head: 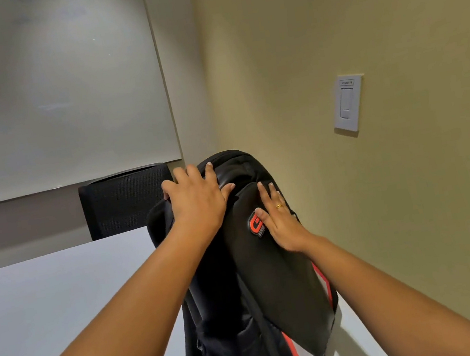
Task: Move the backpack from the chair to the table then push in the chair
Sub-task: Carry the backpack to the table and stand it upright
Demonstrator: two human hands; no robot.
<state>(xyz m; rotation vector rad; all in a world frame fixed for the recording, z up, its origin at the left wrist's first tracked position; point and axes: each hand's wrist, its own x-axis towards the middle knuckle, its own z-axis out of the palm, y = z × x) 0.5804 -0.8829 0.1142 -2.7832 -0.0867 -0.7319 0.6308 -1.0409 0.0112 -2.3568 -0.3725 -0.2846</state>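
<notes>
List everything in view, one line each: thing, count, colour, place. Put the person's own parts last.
backpack: one, black with red and grey trim, upright on the table near the right wall
table: one, white, foreground left
chair: one, black mesh back, behind the table's far edge
whiteboard: one, white, far wall
light switch: one, white, right wall
ring: one, gold, right hand finger
left hand: one, resting on the backpack's top
right hand: one, flat on the backpack's front

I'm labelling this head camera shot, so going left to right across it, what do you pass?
Whiteboard → black chair → left hand → right hand → light switch.
</notes>
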